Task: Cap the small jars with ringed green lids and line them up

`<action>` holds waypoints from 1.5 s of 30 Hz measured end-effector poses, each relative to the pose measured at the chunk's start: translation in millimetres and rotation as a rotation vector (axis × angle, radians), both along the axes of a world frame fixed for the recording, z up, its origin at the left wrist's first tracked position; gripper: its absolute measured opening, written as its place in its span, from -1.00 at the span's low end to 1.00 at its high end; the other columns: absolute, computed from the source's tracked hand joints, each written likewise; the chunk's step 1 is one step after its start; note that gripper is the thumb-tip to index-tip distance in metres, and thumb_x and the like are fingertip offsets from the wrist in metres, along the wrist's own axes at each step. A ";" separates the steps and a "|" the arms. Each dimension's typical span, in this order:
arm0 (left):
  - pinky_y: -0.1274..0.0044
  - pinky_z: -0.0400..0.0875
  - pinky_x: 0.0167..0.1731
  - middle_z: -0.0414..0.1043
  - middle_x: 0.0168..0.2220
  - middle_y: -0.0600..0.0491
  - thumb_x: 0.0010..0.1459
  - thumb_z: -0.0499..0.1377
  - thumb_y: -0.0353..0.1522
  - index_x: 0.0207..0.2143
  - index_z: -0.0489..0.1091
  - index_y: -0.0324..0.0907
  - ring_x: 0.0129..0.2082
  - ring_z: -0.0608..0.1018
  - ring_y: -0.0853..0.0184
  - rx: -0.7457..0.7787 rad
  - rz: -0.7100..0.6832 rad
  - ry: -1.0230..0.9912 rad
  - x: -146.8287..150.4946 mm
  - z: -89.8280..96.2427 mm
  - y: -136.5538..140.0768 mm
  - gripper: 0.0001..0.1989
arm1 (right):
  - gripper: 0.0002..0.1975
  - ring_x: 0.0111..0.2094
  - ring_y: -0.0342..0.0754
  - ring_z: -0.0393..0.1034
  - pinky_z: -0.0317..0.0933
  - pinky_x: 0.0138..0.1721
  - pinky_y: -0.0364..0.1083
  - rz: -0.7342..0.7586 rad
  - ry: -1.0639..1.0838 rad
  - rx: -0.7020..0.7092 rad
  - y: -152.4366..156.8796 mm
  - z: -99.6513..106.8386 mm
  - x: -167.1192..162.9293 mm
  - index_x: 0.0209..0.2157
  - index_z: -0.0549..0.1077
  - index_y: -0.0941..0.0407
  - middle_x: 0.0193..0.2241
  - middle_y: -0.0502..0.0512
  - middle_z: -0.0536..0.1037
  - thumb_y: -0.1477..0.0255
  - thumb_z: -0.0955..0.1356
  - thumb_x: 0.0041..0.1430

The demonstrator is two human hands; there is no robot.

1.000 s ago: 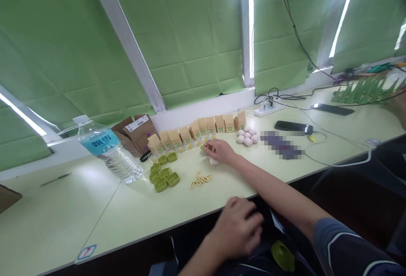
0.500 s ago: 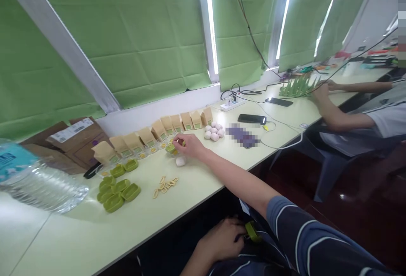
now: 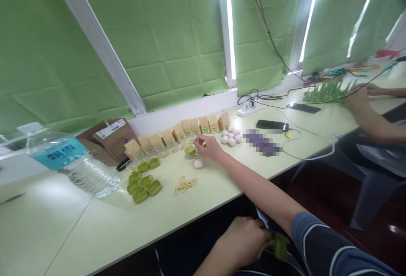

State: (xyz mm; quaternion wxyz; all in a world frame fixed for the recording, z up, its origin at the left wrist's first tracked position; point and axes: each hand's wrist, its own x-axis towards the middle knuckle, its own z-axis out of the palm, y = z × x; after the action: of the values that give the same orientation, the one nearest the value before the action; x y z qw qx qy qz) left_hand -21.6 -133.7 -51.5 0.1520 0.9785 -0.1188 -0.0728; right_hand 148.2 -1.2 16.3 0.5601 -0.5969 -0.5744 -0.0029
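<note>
On the table, my right hand [image 3: 209, 147] is closed, its fingertips pinched at a small green container [image 3: 190, 149]. Just below this hand lies a single whitish round lump [image 3: 198, 163]. Down in front of my body, my left hand [image 3: 242, 240] is curled with its fingers at another small green container [image 3: 281, 246], which is blurred. Several empty-looking green containers [image 3: 139, 195] are grouped to the left on the table. Pale yellow loops [image 3: 184, 185] lie in a small heap in front of them. A cluster of pinkish-white balls [image 3: 231, 136] sits to the right.
Kraft paper packets [image 3: 157, 142] line the wall side of the table [image 3: 108, 233]. A large water bottle [image 3: 76, 162] and a cardboard box [image 3: 111, 140] stand left. Phones [image 3: 272, 125], cables and a power strip [image 3: 250, 109] lie right, near another person's arm [image 3: 364, 107].
The view has swung left, so everything on the table appears shifted right. My right hand stays by the same green container. My left hand and its green container have moved slightly.
</note>
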 end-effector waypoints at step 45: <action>0.52 0.29 -0.39 0.42 -0.45 0.10 0.33 -0.08 -0.21 -0.38 0.30 -0.13 -0.52 0.42 0.40 -0.454 0.902 -0.727 -1.1 60.1 216.7 -0.70 | -0.62 -0.54 -0.15 0.36 0.23 -0.46 -0.15 -0.032 0.132 0.064 -5.8 2.0 -1.6 -0.34 0.49 0.13 -0.43 0.05 0.50 0.11 0.26 0.28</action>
State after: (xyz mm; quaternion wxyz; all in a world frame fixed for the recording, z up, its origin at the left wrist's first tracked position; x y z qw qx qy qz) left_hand -22.7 83.0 8.6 0.3217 0.8380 0.2494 0.3634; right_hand 146.6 -7.1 18.3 0.6154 -0.5868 -0.5262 0.0089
